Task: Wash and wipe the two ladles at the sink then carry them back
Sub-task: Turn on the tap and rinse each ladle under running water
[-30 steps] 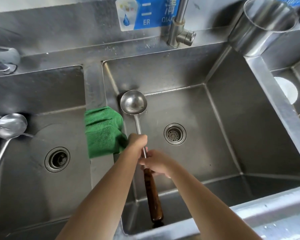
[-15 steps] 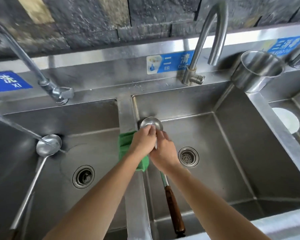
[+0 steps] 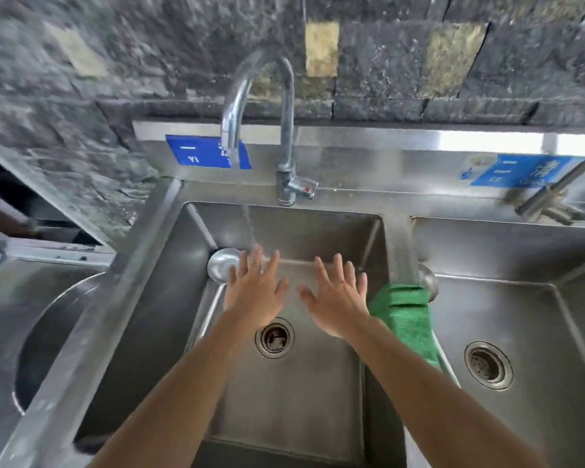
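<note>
Washing step: the left grip (image 3: 254, 293) and right grip (image 3: 339, 300) are hovering spread, holding nothing, at the water stream (image 3: 248, 224). One ladle (image 3: 221, 267) is lying just left of the left grip; the other ladle (image 3: 429, 286) is resting beyond the green cloth (image 3: 404, 319), rightward. Next move is likely requiring a firm hold on one handle.

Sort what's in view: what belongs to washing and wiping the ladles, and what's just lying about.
Belongs:
- round steel ladle bowl in the tap's basin
- second steel ladle bowl beyond the divider
- green cloth draped over it
- running chrome gooseneck tap
- left hand and right hand, both open

Lying about:
- blue wall labels
- second tap at right
- large round steel vessel at far left
</note>
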Demonstrator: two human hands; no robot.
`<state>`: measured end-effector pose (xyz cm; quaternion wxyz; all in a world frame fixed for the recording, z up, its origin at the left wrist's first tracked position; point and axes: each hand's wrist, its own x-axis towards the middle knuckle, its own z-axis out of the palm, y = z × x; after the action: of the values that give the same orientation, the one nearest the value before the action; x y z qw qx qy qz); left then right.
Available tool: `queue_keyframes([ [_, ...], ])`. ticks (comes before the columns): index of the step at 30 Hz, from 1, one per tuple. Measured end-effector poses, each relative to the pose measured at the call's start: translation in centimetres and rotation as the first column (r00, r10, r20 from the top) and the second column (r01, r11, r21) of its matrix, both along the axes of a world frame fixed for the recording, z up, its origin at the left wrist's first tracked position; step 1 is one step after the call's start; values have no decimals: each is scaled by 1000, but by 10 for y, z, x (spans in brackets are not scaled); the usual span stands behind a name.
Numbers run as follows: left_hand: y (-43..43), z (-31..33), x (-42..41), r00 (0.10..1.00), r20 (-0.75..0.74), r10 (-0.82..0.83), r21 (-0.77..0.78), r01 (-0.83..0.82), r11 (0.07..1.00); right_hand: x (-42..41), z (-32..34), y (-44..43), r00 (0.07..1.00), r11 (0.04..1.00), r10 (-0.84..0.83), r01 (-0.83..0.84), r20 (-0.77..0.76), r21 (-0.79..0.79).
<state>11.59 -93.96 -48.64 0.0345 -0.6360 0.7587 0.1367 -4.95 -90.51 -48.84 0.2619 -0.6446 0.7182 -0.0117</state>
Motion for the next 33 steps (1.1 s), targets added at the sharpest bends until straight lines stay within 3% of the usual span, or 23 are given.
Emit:
queue_keyframes([
  [3, 1, -22, 66, 998, 36, 48, 30, -49, 998, 47, -15, -10, 1000, 999, 24, -24, 9, 40],
  [9, -4, -78, 157, 990, 49, 134, 240, -142, 960, 131, -56, -28, 999, 988, -5, -3, 48, 154],
  [13, -13, -119, 184, 993, 61, 102, 296, -116, 948, 169, -93, -37, 998, 974, -27, 13, 62, 228],
  [18, -29, -159, 192, 977, -40, 211, 382, -180, 906, 199, -134, -45, 997, 956, -60, 42, 54, 292],
  [21, -41, -171, 185, 910, -145, 390, 435, -295, 851, 206, -155, -52, 999, 945, -26, 10, 43, 328],
  [26, -51, -192, 182, 730, -312, 608, 531, -397, 749, 208, -171, -62, 989, 933, -116, 75, 95, 352],
  [30, -50, -188, 180, 823, -234, 517, 376, -414, 829, 197, -174, -69, 977, 924, -166, 107, 134, 368],
  [33, -53, -172, 177, 889, -181, 420, 347, -342, 874, 184, -159, -75, 967, 934, -198, 137, 158, 329],
])
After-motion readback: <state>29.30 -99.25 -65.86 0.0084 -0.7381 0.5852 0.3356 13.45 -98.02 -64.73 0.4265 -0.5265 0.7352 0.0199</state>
